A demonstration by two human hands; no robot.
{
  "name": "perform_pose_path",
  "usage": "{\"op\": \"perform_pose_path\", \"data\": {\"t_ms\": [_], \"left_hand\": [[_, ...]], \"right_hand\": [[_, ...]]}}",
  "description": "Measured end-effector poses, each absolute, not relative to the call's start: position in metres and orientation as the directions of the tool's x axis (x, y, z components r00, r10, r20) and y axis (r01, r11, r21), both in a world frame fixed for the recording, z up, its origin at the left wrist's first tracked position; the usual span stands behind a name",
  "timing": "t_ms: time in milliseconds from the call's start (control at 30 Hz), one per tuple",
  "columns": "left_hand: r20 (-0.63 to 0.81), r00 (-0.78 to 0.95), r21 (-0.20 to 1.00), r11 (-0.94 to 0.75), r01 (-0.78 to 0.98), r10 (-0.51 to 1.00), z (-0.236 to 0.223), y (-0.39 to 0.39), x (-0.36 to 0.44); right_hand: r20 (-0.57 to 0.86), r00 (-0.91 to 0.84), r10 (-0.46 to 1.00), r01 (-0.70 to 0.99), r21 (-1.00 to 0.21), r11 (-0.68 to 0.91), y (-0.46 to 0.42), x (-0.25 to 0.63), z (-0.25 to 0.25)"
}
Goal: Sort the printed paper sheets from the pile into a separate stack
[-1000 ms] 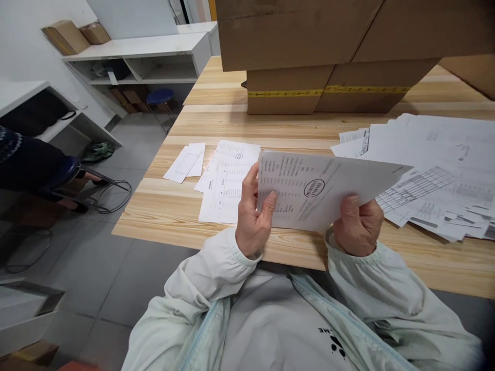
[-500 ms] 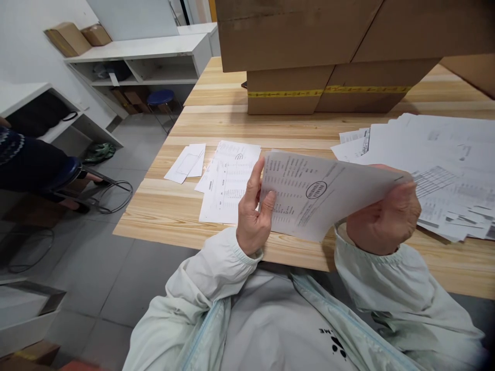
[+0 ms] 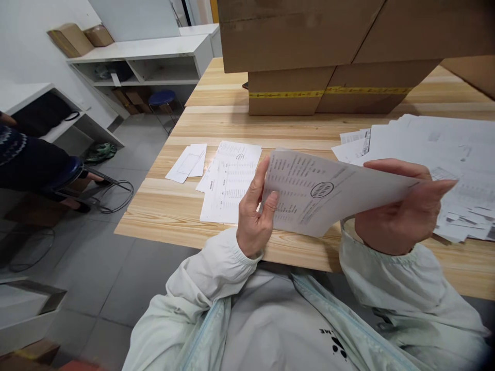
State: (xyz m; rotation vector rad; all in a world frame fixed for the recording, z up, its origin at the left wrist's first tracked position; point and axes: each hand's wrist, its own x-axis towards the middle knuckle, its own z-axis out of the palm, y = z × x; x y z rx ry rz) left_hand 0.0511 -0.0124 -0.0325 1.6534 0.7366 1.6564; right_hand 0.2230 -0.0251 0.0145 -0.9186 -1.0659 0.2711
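A printed sheet of paper (image 3: 297,193) with an oval stamp is tilted above the table in front of me. My left hand (image 3: 256,214) grips its left edge, thumb on the printed face and fingers behind. At the sheet's right end, my right hand (image 3: 402,211) is spread. Its thumb sticks out to the right, off the paper, while the fingers lie behind the sheet against its back. Whether more than one sheet is held, I cannot tell. Left of my left hand lie printed sheets (image 3: 220,198), one with a similar stamp. Smaller white slips (image 3: 187,164) lie beyond them.
A large loose pile of papers (image 3: 464,149) covers the table's right side. Stacked cardboard boxes (image 3: 294,93) stand at the back of the wooden table (image 3: 154,211). To the left, a seated person (image 3: 34,165) is partly visible near white shelves (image 3: 150,49).
My right thumb has come off the sheet's right corner and swung outward, and the right hand has opened and shifted slightly right. My left hand keeps its grip; the sheet has barely moved.
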Motion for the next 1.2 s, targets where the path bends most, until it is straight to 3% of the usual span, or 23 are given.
{"op": "perform_pose_path", "data": {"t_ms": [167,400,600,800,1200], "left_hand": [[0.582,-0.092,0.802,-0.589,-0.101,0.808,-0.031,-0.013,0.054],[0.676,-0.256,0.715,-0.699,0.005,0.691,-0.030,-0.010,0.056],[0.709,-0.229,0.685,-0.728,0.002,0.667,-0.027,-0.007,0.052],[0.558,-0.214,0.810,-0.583,-0.070,0.801,-0.017,-0.006,0.047],[0.526,-0.263,0.813,-0.569,-0.124,0.809,-0.015,-0.006,0.051]], "right_hand": [[0.540,0.510,0.670,0.156,-0.823,0.546,-0.025,0.223,0.017],[0.489,0.505,0.711,0.066,-0.844,0.533,-0.022,0.220,0.018],[0.462,0.517,0.720,0.055,-0.858,0.511,-0.022,0.219,0.021],[0.397,0.436,0.807,0.011,-0.900,0.436,-0.021,0.229,0.022],[0.336,0.296,0.894,-0.142,-0.910,0.389,-0.018,0.238,0.015]]}}
